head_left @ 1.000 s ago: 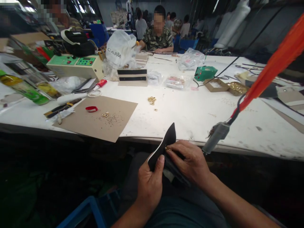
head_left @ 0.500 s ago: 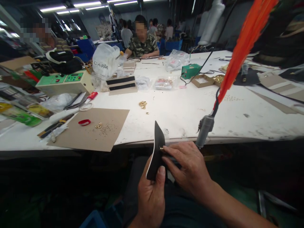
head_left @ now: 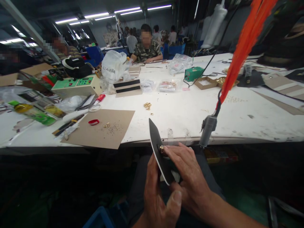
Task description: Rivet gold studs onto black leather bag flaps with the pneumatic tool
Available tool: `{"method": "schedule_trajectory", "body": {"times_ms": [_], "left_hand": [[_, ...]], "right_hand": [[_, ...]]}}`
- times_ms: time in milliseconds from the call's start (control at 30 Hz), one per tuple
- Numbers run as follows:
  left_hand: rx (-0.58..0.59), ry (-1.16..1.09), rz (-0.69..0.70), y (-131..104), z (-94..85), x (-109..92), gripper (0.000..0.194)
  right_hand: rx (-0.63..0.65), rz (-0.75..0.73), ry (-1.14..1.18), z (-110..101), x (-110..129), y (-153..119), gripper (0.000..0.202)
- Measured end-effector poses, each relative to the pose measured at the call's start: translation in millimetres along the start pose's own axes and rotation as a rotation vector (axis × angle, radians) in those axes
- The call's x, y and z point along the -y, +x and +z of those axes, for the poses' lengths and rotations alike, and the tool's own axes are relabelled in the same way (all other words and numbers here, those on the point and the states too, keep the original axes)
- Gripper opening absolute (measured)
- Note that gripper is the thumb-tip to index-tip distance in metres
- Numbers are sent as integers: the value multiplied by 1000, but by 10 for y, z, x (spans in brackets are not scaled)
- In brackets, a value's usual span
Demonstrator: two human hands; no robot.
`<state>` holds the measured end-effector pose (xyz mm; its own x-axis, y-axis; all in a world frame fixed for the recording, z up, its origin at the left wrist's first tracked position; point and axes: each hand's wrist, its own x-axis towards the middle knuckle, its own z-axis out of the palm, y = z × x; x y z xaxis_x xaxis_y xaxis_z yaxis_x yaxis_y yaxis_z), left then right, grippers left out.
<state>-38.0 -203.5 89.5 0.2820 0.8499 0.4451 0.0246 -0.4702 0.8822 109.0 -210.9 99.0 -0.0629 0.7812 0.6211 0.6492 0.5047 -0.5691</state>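
Tabletop (head_left: 180,107): white, from nine to three o'clock.
Cardboard sheet (head_left: 95,136): ten o'clock.
Left hand (head_left: 159,196): fingers behind the panel – thumb apart.
Right hand (head_left: 192,177): fingertips at my fitting – pinch, I cannot tell.
Black panel (head_left: 155,136): tilted, between my hands.
Gold pieces (head_left: 147,106): eleven o'clock.
Gold fitting (head_left: 161,149): on the panel's face.

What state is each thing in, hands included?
Black panel: off the table, tilted
Left hand: against panel, grip unclear
Right hand: fingertips at gold fitting
Gold fitting: at panel's face
Loose gold pieces: heaped, one apart
Brown sheet: flat
Red band: lying on sheet
Cardboard box: open-topped
Grey tool: hanging
Green-capped bottle: capped, on its side
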Motion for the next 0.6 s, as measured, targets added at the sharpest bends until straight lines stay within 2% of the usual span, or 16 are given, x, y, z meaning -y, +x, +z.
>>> {"method": "schedule_trajectory", "body": {"times_ms": [133,300,467,600], "left_hand": [[-19,-20,3,-14,-12,-72,66],[-157,-247,-165,24,16,-120,60],[-290,-265,-359,197,-54,-77,60],[-276,-183,-417,348,-211,-9,66]], "right_hand": [[-87,-12,-3,-29,35,31,54],[-111,14,38,-36,40,79,46],[-52,30,98,0,-12,17,44],[12,27,222,-78,-14,-19,43]]}}
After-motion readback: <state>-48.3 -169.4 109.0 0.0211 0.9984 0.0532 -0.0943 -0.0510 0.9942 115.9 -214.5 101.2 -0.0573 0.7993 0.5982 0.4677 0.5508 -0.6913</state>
